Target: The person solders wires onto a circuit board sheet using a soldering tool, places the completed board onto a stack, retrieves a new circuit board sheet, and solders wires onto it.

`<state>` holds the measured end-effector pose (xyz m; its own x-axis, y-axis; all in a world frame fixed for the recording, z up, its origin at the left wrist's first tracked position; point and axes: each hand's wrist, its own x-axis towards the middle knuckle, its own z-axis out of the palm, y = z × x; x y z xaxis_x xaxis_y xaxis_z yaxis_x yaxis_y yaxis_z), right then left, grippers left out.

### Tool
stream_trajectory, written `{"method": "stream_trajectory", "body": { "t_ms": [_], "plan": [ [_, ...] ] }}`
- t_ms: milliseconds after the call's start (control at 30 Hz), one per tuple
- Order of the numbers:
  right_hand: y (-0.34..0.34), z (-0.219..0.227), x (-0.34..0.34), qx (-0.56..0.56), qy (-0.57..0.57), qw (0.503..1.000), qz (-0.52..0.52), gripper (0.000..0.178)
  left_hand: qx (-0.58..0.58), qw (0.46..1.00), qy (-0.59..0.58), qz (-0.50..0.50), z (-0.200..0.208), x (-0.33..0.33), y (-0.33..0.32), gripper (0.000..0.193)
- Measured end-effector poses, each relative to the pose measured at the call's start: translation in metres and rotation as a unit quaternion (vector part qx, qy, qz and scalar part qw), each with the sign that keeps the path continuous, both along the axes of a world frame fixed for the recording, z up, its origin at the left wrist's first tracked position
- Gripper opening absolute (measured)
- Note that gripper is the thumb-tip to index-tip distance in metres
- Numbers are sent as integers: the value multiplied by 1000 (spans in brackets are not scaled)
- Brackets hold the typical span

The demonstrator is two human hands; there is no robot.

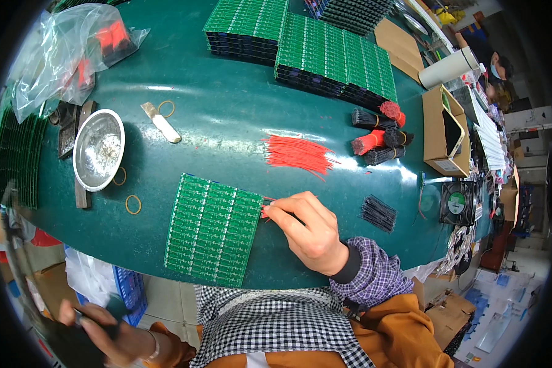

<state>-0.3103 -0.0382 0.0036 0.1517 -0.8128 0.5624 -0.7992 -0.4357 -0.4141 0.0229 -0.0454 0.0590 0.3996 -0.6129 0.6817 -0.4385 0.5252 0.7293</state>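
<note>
A panel of green circuit boards (213, 230) lies flat on the dark green table, close to its front edge. At the panel's right edge, my right hand (311, 234) pinches some short red wires (264, 212) between thumb and fingertips. Low on the left, off the table's front edge, my left hand (119, 340) is closed around a dark object (104, 325); motion blur hides what kind it is. Beyond the panel, loose red wires (297, 154) are spread in a heap. Short black wires (378, 213) lie to the right of my right hand.
Stacked green circuit boards (337, 55) stand at the back. Bundled red and black wires (377, 138) sit before them, near a cardboard box (444, 132) and a fan (457, 203). To the left are a white bowl (83, 175), a white-wrapped stick (162, 126) and a plastic bag (49, 55).
</note>
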Motion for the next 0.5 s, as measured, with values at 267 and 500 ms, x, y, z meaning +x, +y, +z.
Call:
{"method": "stream_trajectory", "body": {
  "t_ms": [267, 500],
  "plan": [
    [1, 2, 1, 27, -12, 1000, -9, 33, 286, 947, 68, -125, -15, -20, 23, 45],
    [-1, -3, 1, 28, -7, 1000, -2, 30, 393, 897, -32, -200, -27, -31, 53, 46]
  ]
}}
